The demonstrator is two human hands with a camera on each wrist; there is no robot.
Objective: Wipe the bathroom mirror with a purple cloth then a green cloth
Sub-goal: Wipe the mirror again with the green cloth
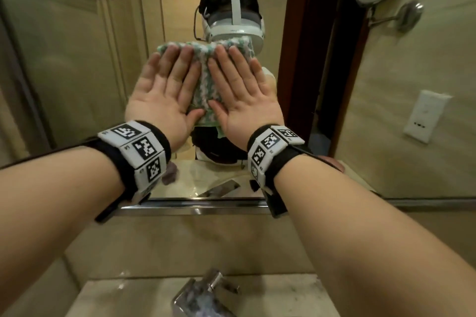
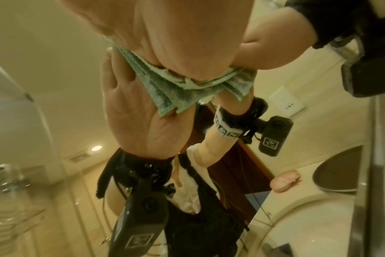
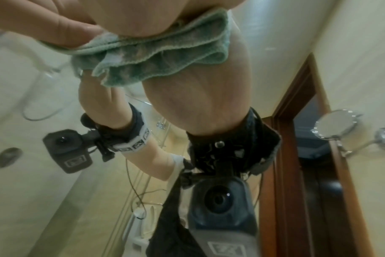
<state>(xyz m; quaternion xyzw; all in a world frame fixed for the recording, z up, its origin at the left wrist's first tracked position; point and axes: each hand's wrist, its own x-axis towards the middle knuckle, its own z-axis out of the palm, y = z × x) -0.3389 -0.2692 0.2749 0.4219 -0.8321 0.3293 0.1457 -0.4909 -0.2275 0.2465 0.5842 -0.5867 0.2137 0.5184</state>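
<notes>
Both flat, straight-fingered hands, left hand (image 1: 161, 92) and right hand (image 1: 242, 92), press folded green-and-white knitted cloth (image 1: 206, 80) against bathroom mirror (image 1: 77, 59) at frame centre; nothing gripped. Risk: unpinched cloth slips from under palms, drops toward chrome faucet (image 1: 203, 293) at bottom.

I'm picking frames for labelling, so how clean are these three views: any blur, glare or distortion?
Head view: wide-angle bowing at the edges, ceiling lights glinting in the mirror, both hands and the green cloth fairly sharp. Left wrist view: soft, the left hand fills the top. Right wrist view: blurred, warm cast, right hand close up.

beige marble walls (image 1: 412, 100), a chrome faucet (image 1: 203, 293), a white wall outlet (image 1: 426, 116), a wooden door frame (image 1: 296, 41).
</notes>
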